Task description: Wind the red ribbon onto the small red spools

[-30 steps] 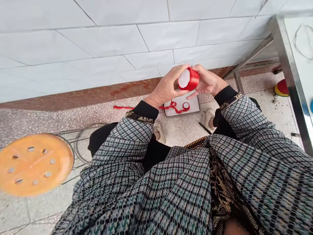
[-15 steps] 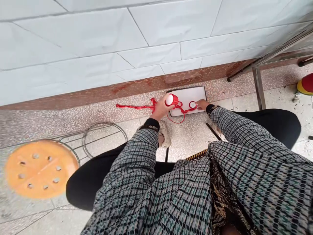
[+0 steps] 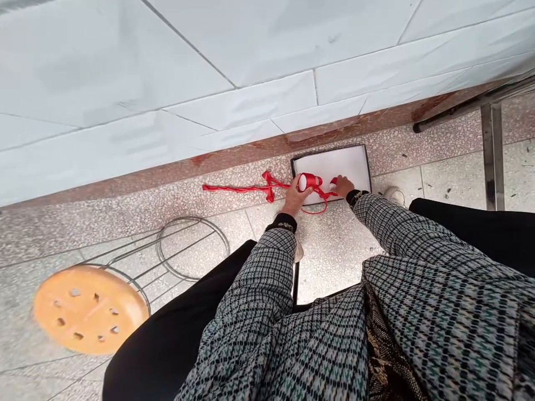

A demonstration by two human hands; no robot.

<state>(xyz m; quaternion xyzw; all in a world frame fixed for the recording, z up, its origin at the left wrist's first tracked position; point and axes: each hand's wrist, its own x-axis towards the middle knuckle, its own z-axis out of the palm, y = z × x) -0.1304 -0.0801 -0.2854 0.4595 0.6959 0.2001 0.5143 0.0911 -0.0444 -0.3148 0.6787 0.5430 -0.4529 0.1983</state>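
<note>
My left hand point(image 3: 295, 197) is closed round a red ribbon spool point(image 3: 309, 181) with a white end, held over the left part of a shallow white tray point(image 3: 353, 159) with dark edges. A smaller roll of red ribbon point(image 3: 333, 182) stands tilted at the fingertips of my right hand point(image 3: 344, 186), which pinches it above the tray. Loose red ribbon loops between the two and hangs over the tray's near edge. To the left, a twisted length of red ribbon point(image 3: 238, 189) with a bow-like knot lies on the speckled ledge.
A white tiled wall point(image 3: 251, 106) rises right behind the tray. On the left lies a stool with an orange, holed seat point(image 3: 90, 312) and a metal wire frame point(image 3: 192, 248). A metal table leg point(image 3: 493, 156) stands at the right.
My right hand has closed on the small ribbon roll, which lay flat in the tray and is now tipped up. My left hand keeps its spool, now turned more sideways. The camera view has shifted.
</note>
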